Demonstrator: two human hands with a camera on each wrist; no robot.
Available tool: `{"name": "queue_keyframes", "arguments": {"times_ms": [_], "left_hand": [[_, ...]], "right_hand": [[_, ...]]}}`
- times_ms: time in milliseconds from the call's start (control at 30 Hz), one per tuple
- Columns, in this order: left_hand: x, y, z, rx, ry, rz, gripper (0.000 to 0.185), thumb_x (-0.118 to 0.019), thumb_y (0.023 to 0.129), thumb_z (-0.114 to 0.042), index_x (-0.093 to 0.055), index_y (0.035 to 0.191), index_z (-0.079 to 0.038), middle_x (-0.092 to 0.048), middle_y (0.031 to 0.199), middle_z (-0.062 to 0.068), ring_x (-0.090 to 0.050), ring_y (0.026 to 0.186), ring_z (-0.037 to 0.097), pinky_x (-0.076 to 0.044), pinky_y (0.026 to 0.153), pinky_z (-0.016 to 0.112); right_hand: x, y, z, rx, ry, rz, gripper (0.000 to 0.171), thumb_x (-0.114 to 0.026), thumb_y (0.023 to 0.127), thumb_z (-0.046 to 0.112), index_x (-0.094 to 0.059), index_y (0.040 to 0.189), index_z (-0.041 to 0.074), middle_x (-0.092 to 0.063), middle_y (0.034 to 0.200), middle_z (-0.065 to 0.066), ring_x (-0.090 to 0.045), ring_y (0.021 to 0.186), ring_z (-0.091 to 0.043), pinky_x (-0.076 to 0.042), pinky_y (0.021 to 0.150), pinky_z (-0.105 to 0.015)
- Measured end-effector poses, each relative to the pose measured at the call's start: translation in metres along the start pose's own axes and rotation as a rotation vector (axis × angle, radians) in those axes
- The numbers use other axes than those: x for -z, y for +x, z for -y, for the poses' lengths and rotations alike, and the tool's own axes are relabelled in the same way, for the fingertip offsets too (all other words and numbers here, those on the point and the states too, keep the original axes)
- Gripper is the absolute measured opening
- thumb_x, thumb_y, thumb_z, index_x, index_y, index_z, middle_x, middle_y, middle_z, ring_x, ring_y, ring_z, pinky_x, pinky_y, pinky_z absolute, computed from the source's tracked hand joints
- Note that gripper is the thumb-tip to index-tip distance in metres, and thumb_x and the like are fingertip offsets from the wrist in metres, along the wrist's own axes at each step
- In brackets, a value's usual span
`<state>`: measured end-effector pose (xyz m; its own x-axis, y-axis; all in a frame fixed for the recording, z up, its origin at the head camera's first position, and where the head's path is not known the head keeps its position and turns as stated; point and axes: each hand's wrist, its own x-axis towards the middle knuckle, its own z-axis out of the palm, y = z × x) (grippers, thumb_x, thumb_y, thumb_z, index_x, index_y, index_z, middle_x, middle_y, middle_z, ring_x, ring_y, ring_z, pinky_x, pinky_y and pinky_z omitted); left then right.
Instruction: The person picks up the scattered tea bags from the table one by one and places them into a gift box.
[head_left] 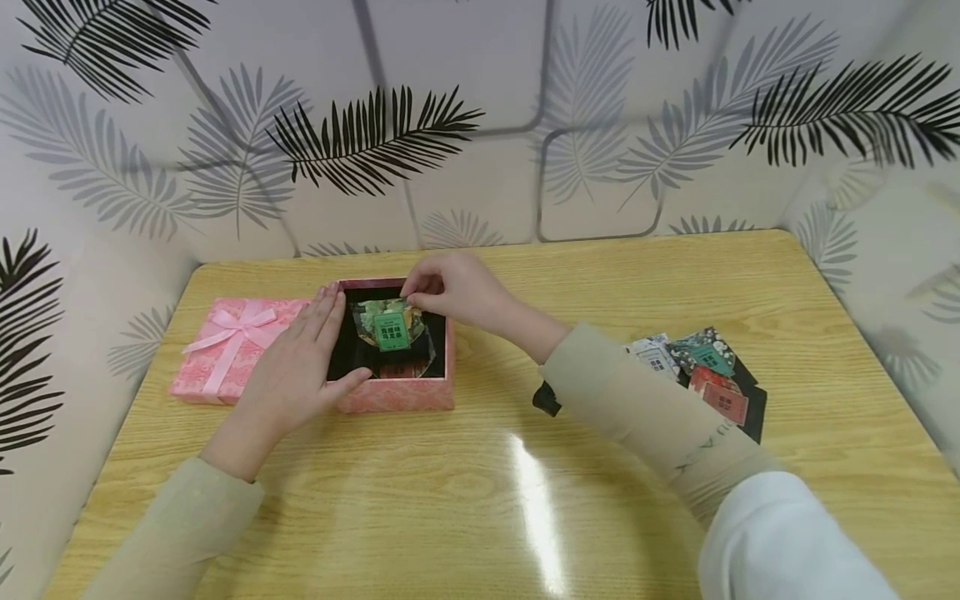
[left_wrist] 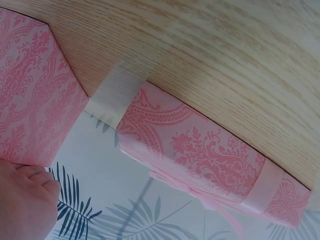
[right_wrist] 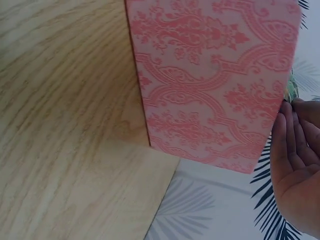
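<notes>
Pinching the top edge of a green tea packet point(head_left: 392, 332), the right hand point(head_left: 450, 290) hovers over the far rim of the open pink gift box point(head_left: 393, 393), fingertips curled tight on the packet so that it hangs down and toward the person into the box's black interior. The packet lies directly below and just nearer the person than that grip, its long axis running roughly from the far wall of the box toward the near wall, its label face up. It appears to rest on other packets already in the box, though how many cannot be told. The left hand point(head_left: 300, 358) lies flat with straight fingers along the box's left wall, thumb touching the near left corner, holding nothing. It is beside the packet but apart from it, so the right hand is the one at the packet. The box's lid point(head_left: 225, 350), with its ribbon bow, sits touching the box on the left. More tea packets point(head_left: 705, 375) lie well apart on the wooden table point(head_left: 480, 500), near the right forearm.
</notes>
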<state>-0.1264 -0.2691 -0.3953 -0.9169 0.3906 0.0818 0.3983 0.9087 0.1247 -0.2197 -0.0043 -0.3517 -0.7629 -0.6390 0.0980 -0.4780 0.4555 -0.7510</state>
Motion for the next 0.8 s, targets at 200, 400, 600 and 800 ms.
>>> {"name": "queue_keyframes", "arguments": {"times_ms": [200, 400, 600, 800], "left_hand": [[-0.001, 0.0, 0.001, 0.0, 0.002, -0.002, 0.103, -0.067, 0.099, -0.052, -0.016, 0.167, 0.006, -0.015, 0.177, 0.024, -0.022, 0.164, 0.043, -0.03, 0.13, 0.058], [-0.001, -0.001, 0.001, 0.0, 0.0, 0.0, 0.103, -0.064, 0.099, -0.056, -0.017, 0.167, 0.006, -0.015, 0.177, 0.023, -0.021, 0.164, 0.042, -0.028, 0.131, 0.057], [-0.001, 0.0, 0.001, -0.006, 0.001, 0.005, 0.102, -0.06, 0.101, -0.059, -0.017, 0.167, 0.006, -0.015, 0.177, 0.024, -0.02, 0.164, 0.042, -0.027, 0.132, 0.057], [-0.002, 0.0, 0.002, -0.006, 0.0, -0.001, 0.102, -0.058, 0.101, -0.061, -0.017, 0.167, 0.006, -0.016, 0.177, 0.024, -0.021, 0.164, 0.042, -0.027, 0.132, 0.057]], "right_hand": [[-0.009, 0.0, -0.005, 0.001, -0.06, 0.034, 0.011, -0.071, 0.102, 0.01, -0.08, 0.106, 0.007, -0.081, 0.103, -0.007, -0.074, 0.093, -0.019, -0.061, 0.087, -0.027], [-0.015, -0.002, -0.003, 0.038, -0.186, 0.03, 0.011, -0.071, 0.102, 0.012, -0.081, 0.106, 0.009, -0.082, 0.101, -0.005, -0.075, 0.091, -0.017, -0.061, 0.085, -0.028], [-0.021, -0.003, -0.001, 0.066, -0.329, 0.035, 0.012, -0.071, 0.103, 0.016, -0.081, 0.107, 0.012, -0.082, 0.104, -0.003, -0.076, 0.092, -0.014, -0.062, 0.087, -0.029], [-0.025, -0.003, 0.0, 0.111, -0.473, 0.055, 0.012, -0.07, 0.103, 0.017, -0.082, 0.104, 0.014, -0.081, 0.102, 0.0, -0.073, 0.087, -0.014, -0.062, 0.084, -0.032]]}}
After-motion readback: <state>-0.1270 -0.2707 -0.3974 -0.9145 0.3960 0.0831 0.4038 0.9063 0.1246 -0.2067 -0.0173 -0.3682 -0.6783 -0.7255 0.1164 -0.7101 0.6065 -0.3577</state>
